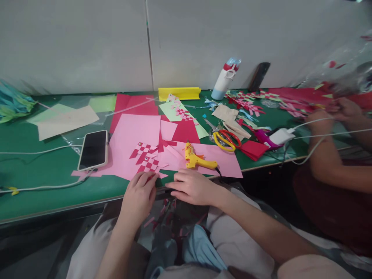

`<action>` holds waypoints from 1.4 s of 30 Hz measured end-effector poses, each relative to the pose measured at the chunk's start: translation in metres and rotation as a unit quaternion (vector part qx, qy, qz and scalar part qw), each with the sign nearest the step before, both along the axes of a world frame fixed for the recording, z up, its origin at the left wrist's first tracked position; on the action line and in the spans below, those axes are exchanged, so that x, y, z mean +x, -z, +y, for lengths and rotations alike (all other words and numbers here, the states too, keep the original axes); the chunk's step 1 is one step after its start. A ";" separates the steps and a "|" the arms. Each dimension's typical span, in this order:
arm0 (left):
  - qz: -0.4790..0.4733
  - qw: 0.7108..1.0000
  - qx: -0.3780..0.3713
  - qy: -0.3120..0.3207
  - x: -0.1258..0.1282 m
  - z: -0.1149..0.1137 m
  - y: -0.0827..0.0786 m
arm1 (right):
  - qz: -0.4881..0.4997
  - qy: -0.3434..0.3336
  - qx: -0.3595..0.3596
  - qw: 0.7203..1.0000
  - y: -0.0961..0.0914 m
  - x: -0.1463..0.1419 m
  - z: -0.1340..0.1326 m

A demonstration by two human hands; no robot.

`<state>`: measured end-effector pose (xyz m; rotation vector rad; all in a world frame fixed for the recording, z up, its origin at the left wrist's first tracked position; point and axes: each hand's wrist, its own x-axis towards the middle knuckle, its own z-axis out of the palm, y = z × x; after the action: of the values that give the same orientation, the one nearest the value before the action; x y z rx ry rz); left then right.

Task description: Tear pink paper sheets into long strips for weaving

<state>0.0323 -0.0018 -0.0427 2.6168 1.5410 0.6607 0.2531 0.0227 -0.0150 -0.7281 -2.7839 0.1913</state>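
Observation:
My left hand (140, 193) is at the front edge of the green table, its fingers curled down and closed. A bit of red shows under the fingertips, but most of what they hold is hidden. Just beyond it lie woven pink-and-red paper fish (147, 164) with small eyes, on a pink paper sheet (124, 133). My right hand (192, 187) rests palm down at the same edge, fingers stretched to the left, with nothing visible in them. Close above that hand, a yellow glue gun (200, 161) lies on pink paper.
A phone (93, 150) with a white cable lies at left. Scissors (223, 140), a red packet (254, 150) and a white charger (281, 136) are at right. A bottle (223, 82) stands near the wall. Another person's hands (322, 116) work at far right among paper strips.

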 end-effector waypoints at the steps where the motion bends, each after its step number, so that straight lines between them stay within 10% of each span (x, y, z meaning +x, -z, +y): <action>1: -0.001 1.000 0.003 -0.001 0.000 0.000 0.000 | -0.003 0.003 0.000 1.000 0.001 0.000 0.000; 12: -0.001 1.000 0.014 -0.005 0.001 0.002 0.001 | -0.042 0.119 0.032 0.991 -0.004 -0.001 0.010; 42: 0.036 0.998 0.046 0.010 -0.007 -0.009 -0.004 | -0.054 0.087 0.035 0.994 0.007 -0.007 -0.001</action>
<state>0.0250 -0.0111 -0.0386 2.7473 1.5365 0.6579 0.2464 0.0213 -0.0217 -0.9858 -2.7911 0.0204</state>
